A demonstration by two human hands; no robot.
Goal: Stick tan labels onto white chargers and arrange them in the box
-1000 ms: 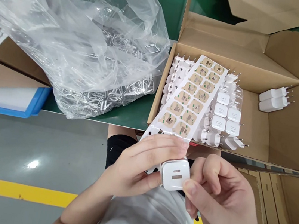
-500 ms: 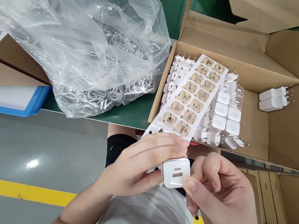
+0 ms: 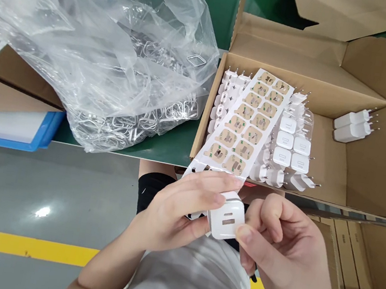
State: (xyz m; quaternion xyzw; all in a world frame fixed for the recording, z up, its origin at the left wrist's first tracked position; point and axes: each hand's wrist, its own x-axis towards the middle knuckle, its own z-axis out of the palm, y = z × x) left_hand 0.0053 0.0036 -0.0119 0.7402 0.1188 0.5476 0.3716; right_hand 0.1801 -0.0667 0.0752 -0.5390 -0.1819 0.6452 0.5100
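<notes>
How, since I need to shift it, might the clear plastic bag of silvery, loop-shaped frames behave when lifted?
The clear, crumpled plastic bag would probably sag and fold, as its thin film is already wrinkled. The silvery, loop-shaped frames would likely slide about, since they lie jumbled inside.

The person's bare left hand (image 3: 173, 210), its bare left forearm (image 3: 110, 261) slanting up, stretches its fingers above the thumb, while opposite it the bare right hand (image 3: 281, 256) curls its fingers, thumb pointing across.
</notes>
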